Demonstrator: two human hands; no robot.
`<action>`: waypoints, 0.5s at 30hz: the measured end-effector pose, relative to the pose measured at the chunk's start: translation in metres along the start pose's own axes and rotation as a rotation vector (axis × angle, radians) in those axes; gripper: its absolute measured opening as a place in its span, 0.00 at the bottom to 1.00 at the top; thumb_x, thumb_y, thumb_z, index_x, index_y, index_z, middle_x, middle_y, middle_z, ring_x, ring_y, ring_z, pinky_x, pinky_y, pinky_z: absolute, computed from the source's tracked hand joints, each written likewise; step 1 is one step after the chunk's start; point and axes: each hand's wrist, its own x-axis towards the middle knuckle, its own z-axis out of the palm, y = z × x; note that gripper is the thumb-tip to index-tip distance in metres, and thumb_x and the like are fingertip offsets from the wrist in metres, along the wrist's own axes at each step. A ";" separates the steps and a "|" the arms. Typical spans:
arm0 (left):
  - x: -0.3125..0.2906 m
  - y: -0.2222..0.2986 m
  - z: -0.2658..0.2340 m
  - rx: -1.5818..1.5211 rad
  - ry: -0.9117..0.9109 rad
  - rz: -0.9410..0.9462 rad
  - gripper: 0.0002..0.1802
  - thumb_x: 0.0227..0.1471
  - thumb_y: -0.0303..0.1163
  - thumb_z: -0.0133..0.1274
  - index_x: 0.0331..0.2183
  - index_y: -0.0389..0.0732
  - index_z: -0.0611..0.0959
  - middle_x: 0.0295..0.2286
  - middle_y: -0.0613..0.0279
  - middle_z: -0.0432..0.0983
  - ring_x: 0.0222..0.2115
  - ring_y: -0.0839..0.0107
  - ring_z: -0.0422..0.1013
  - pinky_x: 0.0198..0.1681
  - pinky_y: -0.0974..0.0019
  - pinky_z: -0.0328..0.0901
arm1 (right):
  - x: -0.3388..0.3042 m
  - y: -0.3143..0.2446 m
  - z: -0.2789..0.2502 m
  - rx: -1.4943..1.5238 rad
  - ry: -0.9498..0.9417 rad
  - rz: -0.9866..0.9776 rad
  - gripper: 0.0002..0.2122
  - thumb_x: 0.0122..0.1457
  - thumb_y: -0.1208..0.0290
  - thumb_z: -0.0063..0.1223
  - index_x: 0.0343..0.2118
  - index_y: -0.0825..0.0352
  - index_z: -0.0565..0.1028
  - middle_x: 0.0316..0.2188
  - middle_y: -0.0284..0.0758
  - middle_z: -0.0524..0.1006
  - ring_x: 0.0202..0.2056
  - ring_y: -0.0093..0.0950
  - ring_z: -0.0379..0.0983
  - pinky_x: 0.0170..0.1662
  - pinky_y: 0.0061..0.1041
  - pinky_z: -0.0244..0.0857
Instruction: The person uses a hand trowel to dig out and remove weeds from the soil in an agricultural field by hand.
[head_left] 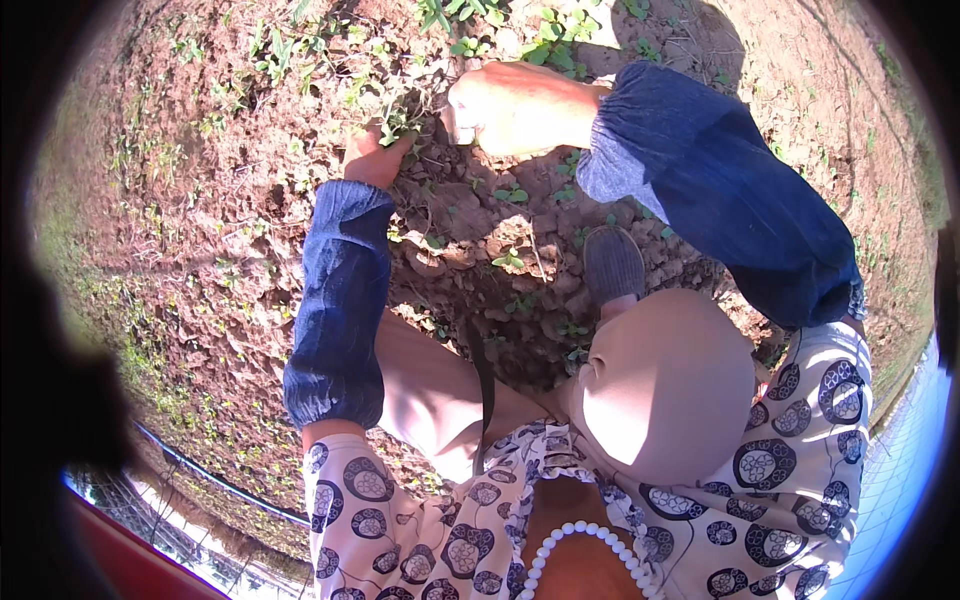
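My left hand [374, 158] is closed round a small bunch of green weeds [398, 122], with leaves sticking out past the thumb. Just right of it, my right hand [525, 108] is low over the soil, its fingers curled in beside the same weeds. Bright sun washes out the back of this hand, and whatever its fingertips grip is hidden. Both forearms wear dark blue sleeve covers. Loose, clumpy brown soil [455, 215] lies under the hands, with small green seedlings [511, 194] just below the right hand.
Leafier green plants [555, 38] grow beyond my right hand. My grey shoe [613, 264] stands on the soil among several seedlings, below my right sleeve. My bent knees are close beneath the arms. A wire fence [215, 555] runs along the lower left rim.
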 end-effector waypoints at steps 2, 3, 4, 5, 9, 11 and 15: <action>0.016 -0.005 0.011 -0.191 -0.123 0.065 0.29 0.45 0.47 0.56 0.42 0.31 0.74 0.36 0.48 0.75 0.35 0.61 0.73 0.39 0.60 0.67 | 0.020 -0.014 -0.015 -0.137 -0.109 -0.078 0.09 0.44 0.77 0.48 0.30 0.69 0.75 0.23 0.42 0.75 0.26 0.37 0.73 0.31 0.33 0.68; 0.025 -0.012 0.021 -0.205 -0.130 0.078 0.30 0.45 0.48 0.56 0.41 0.32 0.74 0.35 0.49 0.76 0.35 0.61 0.73 0.39 0.61 0.67 | 0.032 -0.005 -0.004 -0.105 -0.096 -0.105 0.08 0.45 0.77 0.46 0.28 0.70 0.75 0.20 0.42 0.74 0.24 0.37 0.72 0.29 0.33 0.67; 0.028 -0.023 0.022 -0.186 -0.138 0.068 0.30 0.45 0.49 0.55 0.41 0.33 0.75 0.35 0.49 0.76 0.34 0.62 0.74 0.38 0.62 0.68 | 0.047 -0.003 0.013 -0.090 -0.092 -0.108 0.07 0.45 0.76 0.47 0.26 0.71 0.74 0.18 0.41 0.73 0.22 0.35 0.72 0.28 0.33 0.67; 0.023 -0.005 0.024 -0.039 -0.091 0.068 0.28 0.46 0.51 0.54 0.40 0.37 0.76 0.32 0.50 0.77 0.33 0.60 0.74 0.37 0.61 0.68 | 0.049 0.000 0.023 -0.044 -0.101 -0.061 0.06 0.44 0.76 0.47 0.25 0.72 0.73 0.18 0.41 0.73 0.22 0.35 0.72 0.28 0.33 0.67; 0.007 0.023 0.018 0.221 0.049 0.069 0.15 0.47 0.42 0.52 0.34 0.43 0.79 0.25 0.48 0.77 0.28 0.52 0.75 0.32 0.55 0.69 | 0.033 0.015 0.049 0.037 -0.023 -0.043 0.04 0.44 0.76 0.48 0.23 0.70 0.69 0.17 0.40 0.72 0.22 0.36 0.72 0.27 0.33 0.65; 0.005 0.036 0.013 0.230 0.065 0.055 0.11 0.46 0.37 0.51 0.31 0.41 0.79 0.24 0.46 0.76 0.29 0.51 0.74 0.33 0.54 0.68 | 0.019 0.028 0.056 0.103 0.073 -0.083 0.05 0.45 0.76 0.48 0.26 0.69 0.67 0.18 0.40 0.72 0.22 0.38 0.72 0.26 0.35 0.63; 0.008 0.025 0.012 0.140 0.138 0.137 0.14 0.44 0.36 0.54 0.33 0.37 0.78 0.25 0.48 0.77 0.27 0.51 0.74 0.33 0.54 0.67 | 0.005 0.043 0.069 0.196 0.173 -0.121 0.04 0.47 0.77 0.48 0.26 0.66 0.66 0.16 0.39 0.69 0.21 0.35 0.69 0.26 0.35 0.61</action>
